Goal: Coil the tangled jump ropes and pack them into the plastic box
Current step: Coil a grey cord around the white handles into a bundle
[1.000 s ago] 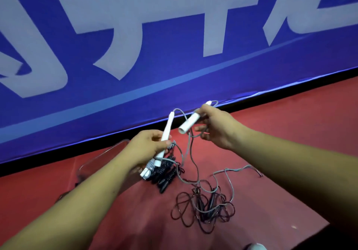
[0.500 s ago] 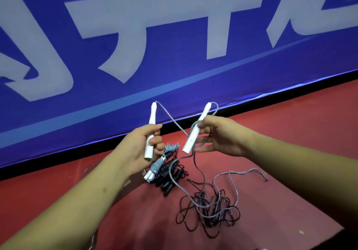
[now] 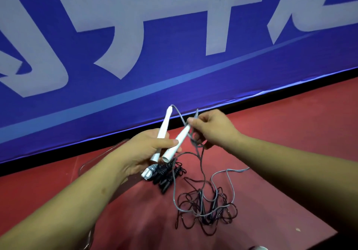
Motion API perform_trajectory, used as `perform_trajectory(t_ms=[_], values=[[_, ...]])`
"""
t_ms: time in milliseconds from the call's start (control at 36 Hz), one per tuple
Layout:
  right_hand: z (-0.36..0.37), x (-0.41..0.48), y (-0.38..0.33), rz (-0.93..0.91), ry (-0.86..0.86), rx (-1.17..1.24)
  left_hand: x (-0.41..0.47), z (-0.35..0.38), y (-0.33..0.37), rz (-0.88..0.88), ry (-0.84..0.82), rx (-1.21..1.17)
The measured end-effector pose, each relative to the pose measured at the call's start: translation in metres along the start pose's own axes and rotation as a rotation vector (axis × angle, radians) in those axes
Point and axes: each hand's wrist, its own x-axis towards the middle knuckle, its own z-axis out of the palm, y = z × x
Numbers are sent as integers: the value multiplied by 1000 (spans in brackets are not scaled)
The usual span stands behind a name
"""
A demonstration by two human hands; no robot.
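Note:
My left hand point(image 3: 144, 149) grips one white handle point(image 3: 164, 127) of a grey jump rope and the lower end of the second white handle point(image 3: 179, 141) lies against its thumb. My right hand point(image 3: 210, 127) pinches the top of that second handle together with the grey cord point(image 3: 201, 164). The cord hangs down to a tangle of grey and dark ropes point(image 3: 205, 209) on the red floor. Below my left hand lie coiled ropes point(image 3: 164, 174), black ones and one with white handles. The clear plastic box point(image 3: 100, 158) sits behind my left forearm, mostly hidden.
A blue banner with large white characters point(image 3: 155, 46) stands upright right behind the ropes, with a black strip at its base. Red floor point(image 3: 290, 133) stretches to the right. A pale object point(image 3: 258, 247) peeks in at the bottom edge.
My right hand has brought the second white handle across to my left hand, so both handles now meet there. The view has shifted slightly.

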Motion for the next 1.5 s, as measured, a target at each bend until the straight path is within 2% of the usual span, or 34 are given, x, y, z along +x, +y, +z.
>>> perform_trajectory(t_ms=[83, 139, 194, 306, 361, 444, 556, 639, 750, 889, 1000, 1083, 1167, 1250, 1306, 1389, 1500], values=[[-12, 12, 6, -29, 193, 46, 2, -9, 1, -9, 18, 78], [-19, 15, 8, -43, 208, 75, 3, -11, 0, 9, 61, 64], [-19, 10, 7, -6, 78, 154, 5, -10, -3, 48, 126, -12], [-10, -3, 2, 86, -340, 364, 12, -1, -13, 123, 214, -119], [-4, -4, -1, 75, -398, 382, 15, 4, -16, 138, 240, -153], [-3, -1, -4, 78, -294, 427, 18, 5, -15, 146, 237, -217], [-15, 7, 0, 134, -122, 610, 17, 1, -8, 170, 229, -175], [-21, 7, 3, 110, -214, 535, 16, 2, -7, 151, 193, -221], [-8, 0, -3, 40, -333, 383, 18, 8, -13, 101, 26, -249], [-7, 1, -7, 105, -299, 452, 22, 12, -14, 177, 44, -107], [-11, 5, -4, 62, -252, 429, 21, 19, -15, 246, 93, 98], [-13, 7, -1, 22, -135, 410, 20, 14, -15, 220, 135, 155], [-19, 14, 4, 88, 37, 437, 21, -1, -12, 259, 220, 487], [-31, 20, 10, 145, 130, 616, 17, -5, -8, 197, 66, 411], [-35, 20, 12, 146, 91, 755, 15, -8, -4, 172, 7, 413], [-31, 16, 9, 143, -55, 829, 19, -14, -4, 221, 126, 426], [-15, 10, -2, 142, -270, 790, 24, 1, -5, 229, 181, 62]])
